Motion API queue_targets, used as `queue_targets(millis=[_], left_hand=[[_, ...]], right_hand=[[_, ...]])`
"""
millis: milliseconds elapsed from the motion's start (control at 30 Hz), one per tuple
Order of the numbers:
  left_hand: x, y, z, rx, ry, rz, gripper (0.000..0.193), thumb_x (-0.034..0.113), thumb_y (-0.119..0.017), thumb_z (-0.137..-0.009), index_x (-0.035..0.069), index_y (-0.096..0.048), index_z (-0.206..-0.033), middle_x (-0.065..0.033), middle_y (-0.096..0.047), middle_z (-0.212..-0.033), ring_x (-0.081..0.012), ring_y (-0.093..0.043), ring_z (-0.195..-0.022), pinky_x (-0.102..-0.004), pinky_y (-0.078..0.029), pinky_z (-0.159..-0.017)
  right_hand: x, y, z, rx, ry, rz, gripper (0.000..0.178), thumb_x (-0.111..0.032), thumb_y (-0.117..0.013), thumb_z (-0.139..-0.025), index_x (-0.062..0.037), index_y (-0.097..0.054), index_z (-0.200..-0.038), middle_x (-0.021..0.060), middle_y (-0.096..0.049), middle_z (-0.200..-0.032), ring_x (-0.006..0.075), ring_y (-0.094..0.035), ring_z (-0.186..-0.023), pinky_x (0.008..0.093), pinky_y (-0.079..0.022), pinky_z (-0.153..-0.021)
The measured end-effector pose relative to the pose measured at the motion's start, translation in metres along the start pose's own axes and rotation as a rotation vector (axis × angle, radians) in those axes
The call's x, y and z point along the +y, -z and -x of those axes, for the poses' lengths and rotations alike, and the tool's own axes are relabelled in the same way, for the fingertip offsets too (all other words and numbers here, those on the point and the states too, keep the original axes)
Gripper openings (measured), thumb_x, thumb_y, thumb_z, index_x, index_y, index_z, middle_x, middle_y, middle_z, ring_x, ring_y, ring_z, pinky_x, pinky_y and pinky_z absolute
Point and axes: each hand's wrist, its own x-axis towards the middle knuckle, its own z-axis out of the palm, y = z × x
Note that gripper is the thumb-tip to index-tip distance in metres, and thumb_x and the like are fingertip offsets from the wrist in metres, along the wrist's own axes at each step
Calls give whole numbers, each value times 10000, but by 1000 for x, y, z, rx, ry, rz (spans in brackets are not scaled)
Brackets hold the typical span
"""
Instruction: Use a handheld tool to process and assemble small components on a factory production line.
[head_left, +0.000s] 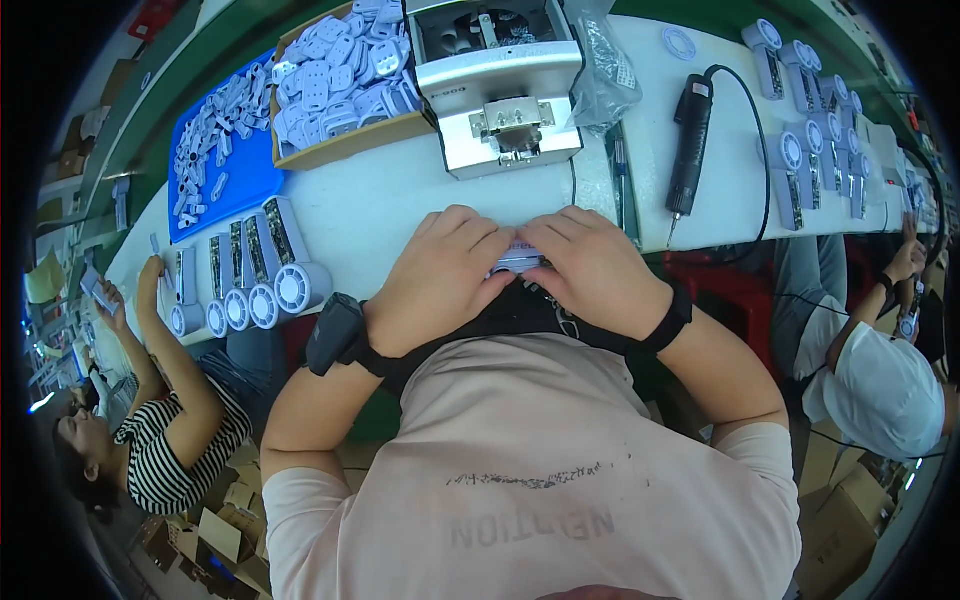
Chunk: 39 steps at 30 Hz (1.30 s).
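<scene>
Both of my hands meet at the near edge of the white table (pixel 400 200), close to my chest. My left hand (pixel 440 275) and my right hand (pixel 590 265) are curled around a small pale plastic part (pixel 518 260), of which only a sliver shows between my fingers. A black watch sits on my left wrist and a black band on my right. Straight ahead of my hands stands a grey metal press machine (pixel 505 95).
A black electric screwdriver (pixel 690 145) lies to the right. A cardboard box of white parts (pixel 340 80) and a blue tray (pixel 215 150) stand at left. Rows of small white fans (pixel 255 275), (pixel 810 140) line both sides. Two other people work nearby.
</scene>
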Motion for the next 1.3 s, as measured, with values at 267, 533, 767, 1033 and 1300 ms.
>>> queue_targets(millis=[267, 533, 767, 1033, 1300], left_hand=[[3, -8, 14, 138, -27, -8, 275, 239, -768, -872, 65, -695, -1072, -84, -675, -1062, -287, -614, -1045, -429, -491, -904], [-21, -17, -1, 65, -57, 59, 256, 300, -744, -891, 66, -724, -991, -100, -707, -955, -330, -646, -985, -442, -528, -869], [-5, -15, 20, 171, -47, -106, 276, 273, -783, -835, 88, -713, -1027, -89, -685, -962, -315, -654, -988, -458, -546, -830], [-46, 142, 190, 744, 262, -54, 404, 168, -787, -812, 31, -752, -1191, -163, -704, -1102, -345, -680, -1002, -446, -563, -885], [-218, 180, 413, 1162, 1122, -196, 389, 192, -802, -924, -35, -755, -1236, -81, -734, -1082, -161, -678, -975, -294, -538, -879]], right_hand=[[-8, 9, -9, -29, -3, -18, 341, -199, -805, -862, -22, -691, -1130, 158, -714, -1052, 389, -668, -1004, 469, -528, -891], [-10, 13, -15, -128, -141, -147, 280, -86, -760, -909, 40, -709, -1155, 189, -743, -1064, 363, -690, -982, 400, -537, -894], [-24, 24, -18, -135, -207, -133, 331, -55, -748, -918, 36, -699, -1233, 150, -751, -1139, 275, -705, -1048, 367, -534, -946], [-85, 39, -53, 13, -144, -267, 366, -68, -747, -921, 16, -673, -1269, 167, -722, -1234, 303, -705, -1110, 375, -536, -975], [-118, -72, -186, -106, 369, 26, 454, -30, -742, -871, -93, -677, -1316, 144, -638, -1392, 365, -612, -1256, 419, -534, -1036]])
